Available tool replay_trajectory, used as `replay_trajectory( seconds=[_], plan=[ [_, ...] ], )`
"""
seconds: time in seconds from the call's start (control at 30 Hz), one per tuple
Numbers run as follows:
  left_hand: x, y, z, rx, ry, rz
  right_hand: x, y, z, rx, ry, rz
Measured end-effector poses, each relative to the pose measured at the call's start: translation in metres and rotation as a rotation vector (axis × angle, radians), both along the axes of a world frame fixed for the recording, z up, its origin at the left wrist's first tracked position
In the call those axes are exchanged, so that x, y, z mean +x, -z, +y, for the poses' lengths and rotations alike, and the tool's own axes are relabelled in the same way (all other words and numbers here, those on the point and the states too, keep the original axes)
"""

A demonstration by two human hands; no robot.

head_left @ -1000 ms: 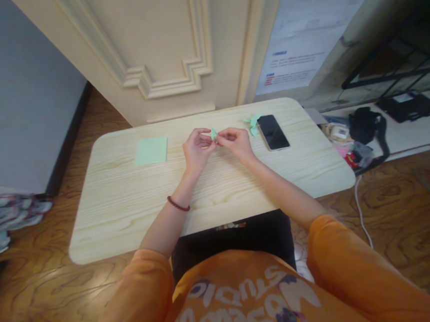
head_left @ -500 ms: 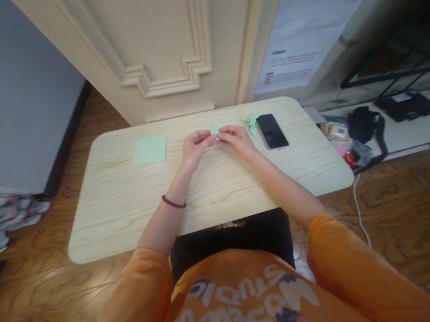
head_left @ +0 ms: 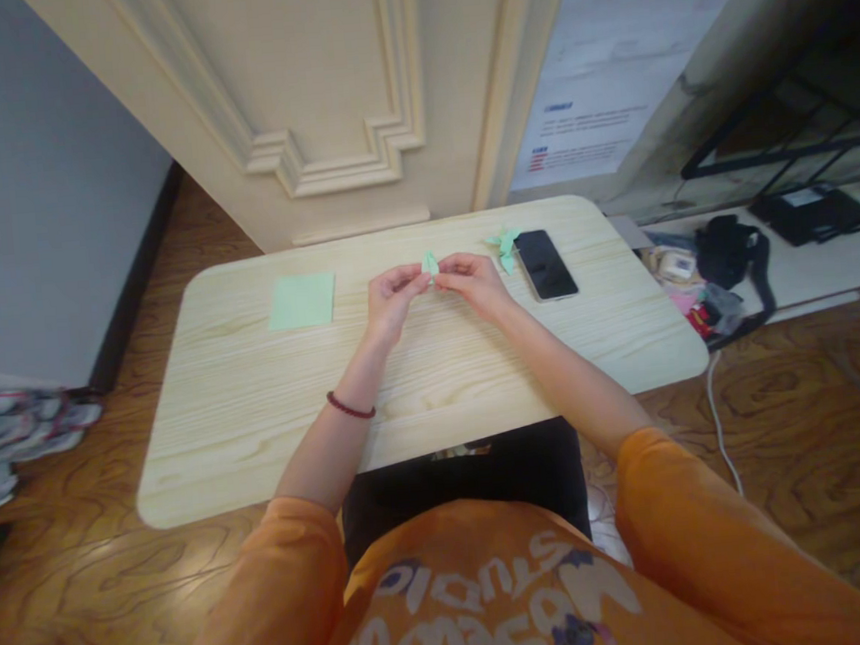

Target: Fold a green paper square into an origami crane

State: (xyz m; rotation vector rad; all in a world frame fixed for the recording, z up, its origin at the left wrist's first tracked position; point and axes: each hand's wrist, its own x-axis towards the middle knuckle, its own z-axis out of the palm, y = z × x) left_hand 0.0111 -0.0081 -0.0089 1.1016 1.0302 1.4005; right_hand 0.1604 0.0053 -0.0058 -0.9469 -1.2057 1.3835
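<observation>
Between my two hands is a small folded piece of green paper (head_left: 429, 262), held just above the far middle of the table. My left hand (head_left: 393, 298) pinches its left side between thumb and fingers. From the other side, my right hand (head_left: 473, 283) grips the paper's right edge the same way. The fingertips hide its lower part. To the right of my right hand lies a green folded paper figure (head_left: 505, 248), touching or almost touching a smartphone (head_left: 545, 264) with a dark screen. Off to the left rests a flat green square of paper (head_left: 302, 301).
The pale wood-grain table (head_left: 259, 428) has rounded corners and stands against a cream panelled door or wall (head_left: 334, 80). A low shelf (head_left: 809, 274) with clutter is at the right. A white cable (head_left: 719, 428) hangs down to the wooden floor beside the table.
The folded paper between my fingertips has changed shape: it looked narrow and upright and now shows a wider, pointed form. My hands stay in nearly the same place.
</observation>
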Motion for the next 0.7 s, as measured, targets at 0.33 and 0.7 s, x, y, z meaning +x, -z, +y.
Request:
replay_trajectory(
  seconds=[0.33,0.7],
  plan=[
    [-0.0011,-0.0001,0.0005,0.094,-0.134,0.162,0.0012,-0.0029,-0.0016,0.07,-0.014,-0.132],
    [-0.005,-0.0037,0.0042,0.083,-0.023,0.123,-0.0014,-0.0059,-0.0063,0.012,-0.07,-0.106]
  ],
)
